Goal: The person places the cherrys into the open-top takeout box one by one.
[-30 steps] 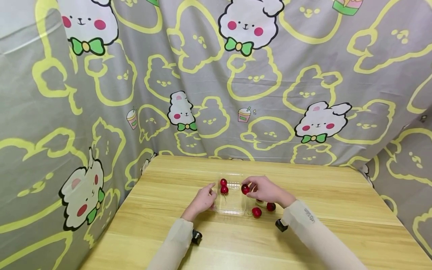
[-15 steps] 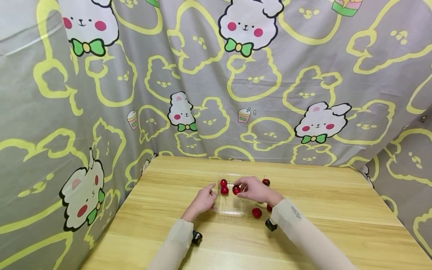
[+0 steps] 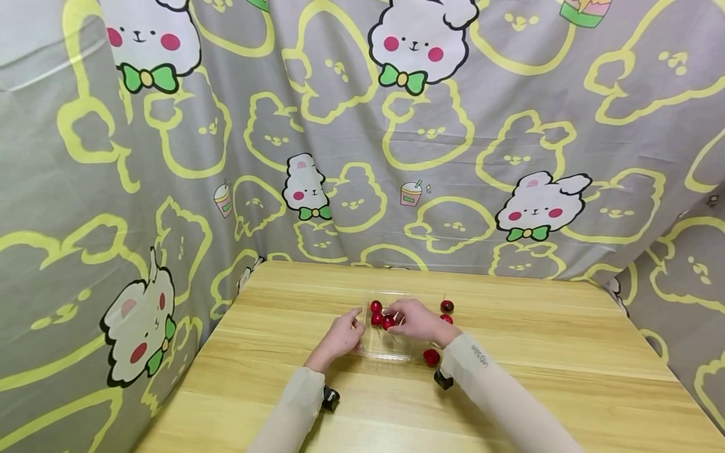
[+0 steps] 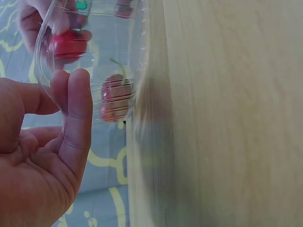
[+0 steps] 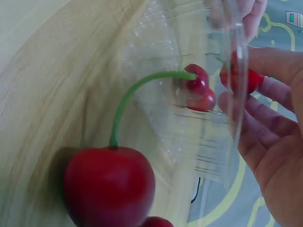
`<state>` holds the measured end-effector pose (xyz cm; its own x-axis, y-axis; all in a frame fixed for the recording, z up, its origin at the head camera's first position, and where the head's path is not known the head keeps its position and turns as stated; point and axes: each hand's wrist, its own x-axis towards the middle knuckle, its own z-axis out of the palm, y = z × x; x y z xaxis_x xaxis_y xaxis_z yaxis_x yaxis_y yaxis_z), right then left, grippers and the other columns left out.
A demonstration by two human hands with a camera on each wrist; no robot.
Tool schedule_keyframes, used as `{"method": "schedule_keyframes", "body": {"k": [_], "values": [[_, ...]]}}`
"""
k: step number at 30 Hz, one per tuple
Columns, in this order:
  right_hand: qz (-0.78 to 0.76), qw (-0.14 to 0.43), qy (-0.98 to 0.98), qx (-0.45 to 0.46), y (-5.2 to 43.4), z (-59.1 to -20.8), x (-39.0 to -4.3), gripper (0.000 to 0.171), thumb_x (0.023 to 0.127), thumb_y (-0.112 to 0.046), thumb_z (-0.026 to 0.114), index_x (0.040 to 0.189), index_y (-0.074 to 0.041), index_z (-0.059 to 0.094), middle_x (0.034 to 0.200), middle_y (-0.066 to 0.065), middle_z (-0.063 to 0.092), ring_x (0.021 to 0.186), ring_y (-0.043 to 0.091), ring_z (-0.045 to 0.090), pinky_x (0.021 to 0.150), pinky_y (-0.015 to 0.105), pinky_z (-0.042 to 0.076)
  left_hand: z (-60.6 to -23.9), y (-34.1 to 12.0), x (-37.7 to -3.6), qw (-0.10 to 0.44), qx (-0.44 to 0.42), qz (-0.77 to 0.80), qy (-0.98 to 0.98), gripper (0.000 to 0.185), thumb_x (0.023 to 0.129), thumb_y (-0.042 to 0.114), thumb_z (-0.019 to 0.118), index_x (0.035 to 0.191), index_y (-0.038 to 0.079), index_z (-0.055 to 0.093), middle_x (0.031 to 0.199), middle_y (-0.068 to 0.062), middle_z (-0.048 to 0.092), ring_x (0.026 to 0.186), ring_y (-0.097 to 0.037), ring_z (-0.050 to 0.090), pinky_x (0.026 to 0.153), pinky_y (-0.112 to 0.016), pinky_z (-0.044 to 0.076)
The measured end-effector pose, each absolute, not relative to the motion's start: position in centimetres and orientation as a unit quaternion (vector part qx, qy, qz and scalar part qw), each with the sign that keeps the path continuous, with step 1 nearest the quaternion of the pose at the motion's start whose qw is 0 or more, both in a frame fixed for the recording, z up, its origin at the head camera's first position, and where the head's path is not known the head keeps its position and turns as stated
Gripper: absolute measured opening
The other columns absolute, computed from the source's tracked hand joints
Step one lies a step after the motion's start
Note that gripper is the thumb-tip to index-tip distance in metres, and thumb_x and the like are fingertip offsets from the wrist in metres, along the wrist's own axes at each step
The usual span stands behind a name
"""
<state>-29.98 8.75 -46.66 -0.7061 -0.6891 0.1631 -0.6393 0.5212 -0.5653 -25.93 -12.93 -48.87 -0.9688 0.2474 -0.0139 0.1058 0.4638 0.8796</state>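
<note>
Item: cherry (image 3: 387, 323), small, round, glossy red, pinched between the fingertips of the right hand (image 3: 416, 320), whose fingers curl round it; it is held over the open top of a clear plastic container (image 3: 391, 349), just beside two cherries already inside (image 3: 376, 313). In the right wrist view the held fruit (image 5: 241, 78) shows red through the ribbed transparent wall, against the fingers (image 5: 270, 66). Container: shallow, rectangular, transparent, with ridged sides, standing on the wooden table (image 3: 566, 371) near the middle, somewhat toward the far edge. Left hand (image 3: 340, 338): rests against the container's left wall, fingers close together and gently bent, touching the plastic (image 4: 90, 56) rather than wrapped round it; the thumb's place cannot be told. Loose cherries: one dark red with stem (image 3: 447, 306) on the table to the right of the container toward the far edge, one (image 3: 447, 319) just beside the right wrist, one (image 3: 432, 357) near the container's near right corner; the last appears large with a curved green stem in the right wrist view (image 5: 109, 187). Surround: grey cloth with yellow outlines and white rabbits (image 3: 419, 38) hung behind and at both sides of the table.
</note>
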Motion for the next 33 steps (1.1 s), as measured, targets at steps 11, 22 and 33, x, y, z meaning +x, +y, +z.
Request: {"method": "schedule_keyframes", "body": {"k": [11, 22, 33], "values": [[-0.306, 0.03, 0.867, -0.392, 7.8, -47.3, -30.2, 0.021, 0.079, -0.003, 0.072, 0.1, -0.002, 0.069, 0.094, 0.005, 0.063, 0.074, 0.011, 0.062, 0.065, 0.02, 0.052, -49.0, -12.9, -25.9, 0.059, 0.114, 0.497, 0.858, 0.053, 0.094, 0.004, 0.045, 0.143, -0.009, 0.03, 0.086, -0.017, 0.057, 0.051, -0.013, 0.057, 0.05, -0.027, 0.054], [-0.286, 0.078, 0.885, -0.359, 7.2, -48.0, -30.0, 0.021, 0.079, 0.0, 0.071, 0.099, -0.005, 0.07, 0.099, 0.005, 0.065, 0.078, 0.01, 0.062, 0.067, 0.018, 0.052, -49.1, -12.8, -26.1, 0.06, 0.114, 0.494, 0.86, 0.053, 0.094, 0.004, 0.045, 0.143, -0.009, 0.03, 0.085, -0.015, 0.058, 0.051, -0.013, 0.057, 0.049, -0.027, 0.054], [-0.24, 0.047, 0.883, -0.401, 6.4, -48.2, -30.4, 0.017, 0.08, -0.007, 0.074, 0.097, -0.005, 0.07, 0.09, 0.003, 0.067, 0.074, 0.01, 0.061, 0.065, 0.019, 0.051, -49.0, -12.9, -26.3, 0.064, 0.111, 0.493, 0.86, 0.052, 0.096, 0.007, 0.046, 0.144, -0.007, 0.03, 0.086, -0.016, 0.059, 0.052, -0.013, 0.058, 0.051, -0.029, 0.054]]}}
